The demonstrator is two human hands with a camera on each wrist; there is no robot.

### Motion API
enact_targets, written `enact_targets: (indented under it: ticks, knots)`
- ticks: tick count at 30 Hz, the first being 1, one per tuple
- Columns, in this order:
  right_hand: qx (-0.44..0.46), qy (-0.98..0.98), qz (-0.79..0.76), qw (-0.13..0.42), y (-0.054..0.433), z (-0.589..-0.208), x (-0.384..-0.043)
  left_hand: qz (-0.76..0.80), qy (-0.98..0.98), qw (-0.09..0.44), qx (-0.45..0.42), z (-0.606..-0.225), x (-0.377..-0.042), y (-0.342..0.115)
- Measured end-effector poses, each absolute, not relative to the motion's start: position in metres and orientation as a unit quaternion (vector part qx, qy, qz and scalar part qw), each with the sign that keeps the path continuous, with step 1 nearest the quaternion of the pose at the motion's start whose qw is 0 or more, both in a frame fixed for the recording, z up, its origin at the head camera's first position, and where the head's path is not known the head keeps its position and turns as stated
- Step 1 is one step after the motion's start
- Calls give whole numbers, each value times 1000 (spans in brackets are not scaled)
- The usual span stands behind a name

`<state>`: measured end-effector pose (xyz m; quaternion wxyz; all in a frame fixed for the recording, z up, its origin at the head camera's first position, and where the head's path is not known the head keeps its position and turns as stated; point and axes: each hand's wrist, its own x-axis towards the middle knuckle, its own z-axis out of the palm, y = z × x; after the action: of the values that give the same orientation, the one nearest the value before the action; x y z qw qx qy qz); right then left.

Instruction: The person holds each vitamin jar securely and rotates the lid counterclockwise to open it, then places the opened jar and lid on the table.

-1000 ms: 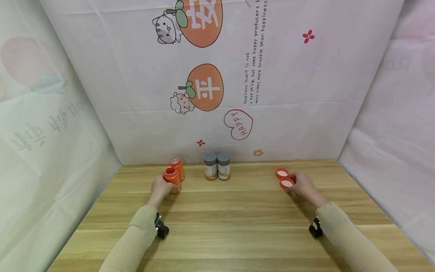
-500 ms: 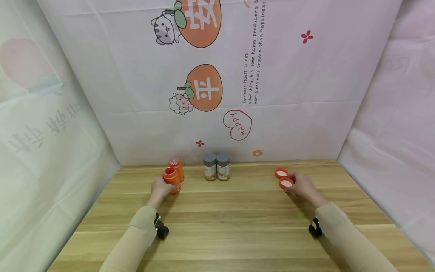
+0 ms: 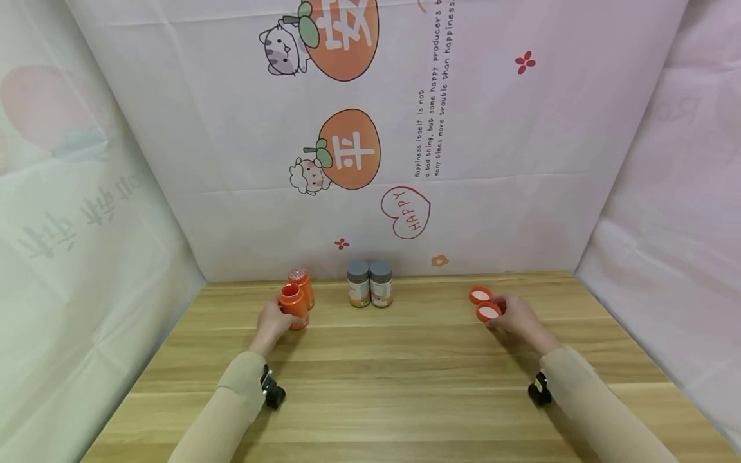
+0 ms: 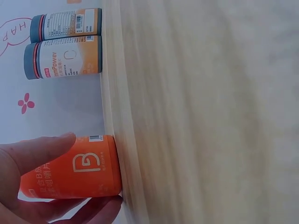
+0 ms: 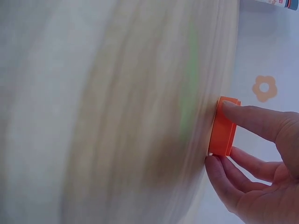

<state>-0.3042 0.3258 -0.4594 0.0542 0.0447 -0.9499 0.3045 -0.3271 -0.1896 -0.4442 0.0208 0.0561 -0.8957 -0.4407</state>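
My left hand [image 3: 273,323] grips an orange bottle [image 4: 77,170] that stands upright and lidless on the table. Thumb and fingers wrap its two sides in the left wrist view. Just behind it is a second orange bottle [image 3: 301,278] with a pale, patterned seal over its mouth. Over on the right, my right hand [image 3: 517,316] pinches an orange lid [image 5: 223,127] by its edge, white inside facing up. Another orange lid [image 3: 480,294], also white inside up, lies right behind the held one. Table contact under the held lid is hard to tell.
Two grey-capped bottles [image 3: 358,283] stand side by side near the back edge of the wooden table [image 3: 382,386]. A printed white cloth [image 3: 492,212] rises behind the table, with more cloth on both sides.
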Motion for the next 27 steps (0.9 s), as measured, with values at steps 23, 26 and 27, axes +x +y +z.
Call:
enact_targets:
  ticks: [23, 26, 27]
  knots:
    - [18, -954, 299, -4, 329, -445, -279, -403, -915, 0, 36, -437, -294, -198]
    - [21, -958, 285, -5, 328, -443, -275, -405, -914, -3, 30, -437, -289, -197]
    - [22, -959, 282, -3, 328, -443, -274, -406, -913, -4, 28, -437, -288, -197]
